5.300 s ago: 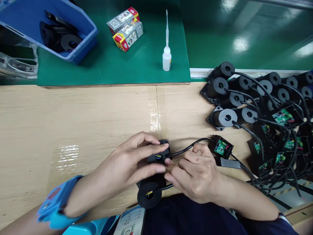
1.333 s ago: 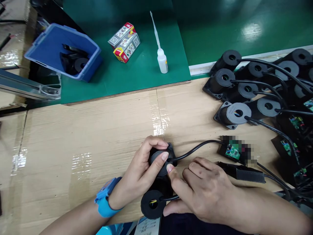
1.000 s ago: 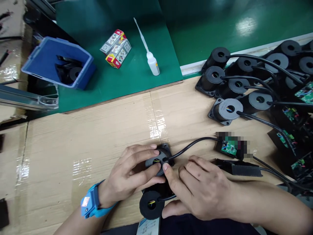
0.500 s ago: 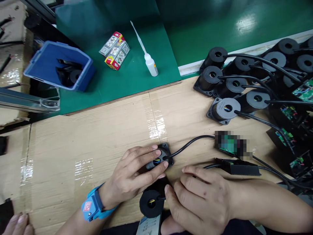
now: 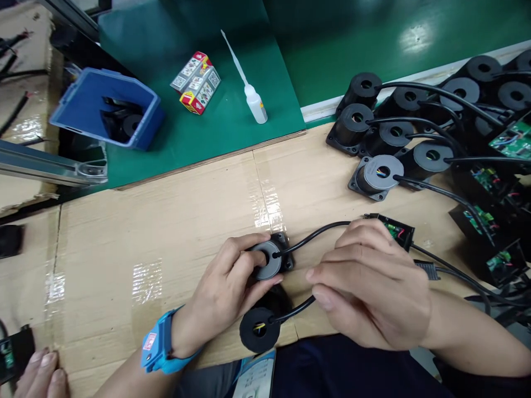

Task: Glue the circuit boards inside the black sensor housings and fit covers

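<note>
My left hand [image 5: 228, 276] is wrapped round a black motor-like cylindrical housing [image 5: 272, 266] with a grey ring face and a square flange. A fingertip sits in its central hole, and a black cable leaves the face to the right. My right hand [image 5: 373, 282] is raised to the right of it, thumb and fingers drawn together. Whatever lies between those fingertips is hidden. A second black housing [image 5: 259, 330] lies below my left hand, with yellow wire in its hole; its cable [image 5: 294, 310] passes behind my right thumb.
Several cabled housings [image 5: 379, 172] stand at the right beside open circuit-board cases [image 5: 402, 232]. On the green mat are a white dropper bottle [image 5: 256, 105], a red-yellow box [image 5: 197, 83] and a blue bin [image 5: 149, 121]. Another person's hand [image 5: 43, 376] is at the lower left.
My right hand has lifted from beside the lower housing and moved right and up, uncovering its cable. My left fingers have shifted, one now in the hole of the grey-faced housing.
</note>
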Available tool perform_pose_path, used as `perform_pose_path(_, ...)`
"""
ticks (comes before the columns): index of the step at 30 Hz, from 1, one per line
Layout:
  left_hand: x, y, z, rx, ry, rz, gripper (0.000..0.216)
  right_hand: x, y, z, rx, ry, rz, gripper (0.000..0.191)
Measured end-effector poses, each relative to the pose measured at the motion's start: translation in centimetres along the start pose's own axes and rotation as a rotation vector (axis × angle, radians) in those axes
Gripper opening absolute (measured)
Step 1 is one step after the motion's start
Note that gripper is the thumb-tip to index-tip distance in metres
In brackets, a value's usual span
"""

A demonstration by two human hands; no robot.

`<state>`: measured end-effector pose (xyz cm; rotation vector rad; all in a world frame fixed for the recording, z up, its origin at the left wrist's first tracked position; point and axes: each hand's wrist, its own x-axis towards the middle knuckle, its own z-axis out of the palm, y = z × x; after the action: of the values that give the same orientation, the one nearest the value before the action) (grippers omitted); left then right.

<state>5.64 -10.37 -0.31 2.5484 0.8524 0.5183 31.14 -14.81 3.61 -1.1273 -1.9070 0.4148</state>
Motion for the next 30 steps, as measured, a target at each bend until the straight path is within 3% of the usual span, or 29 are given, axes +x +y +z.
perform_pose_path(7,0.3,0.1,-0.6,-0.029,-0.014,-0.023,0.023,0.0,-0.2,-1.1,0.047,0.005,0.038,0.010)
perform_pose_path(14,-4.3,2.0,-1.3,0.049,0.287,0.106,0.034,0.5,-0.2,-2.6,0.092,0.044,0.038,0.014)
perform_pose_path(20,-7.4,4.8,0.5,0.074,0.182,-0.072,0.020,0.7,-0.8,-3.4,0.066,-0.074,0.103,0.009)
perform_pose_path(25,-7.3,5.9,0.3,0.070,0.047,-0.136,0.016,-0.4,-0.8,-1.7,0.066,0.058,0.108,0.008)
perform_pose_path(30,-6.8,5.3,-0.7,-0.074,-0.008,-0.222,0.016,-0.4,-1.3,-2.3,0.051,0.052,0.158,0.014)
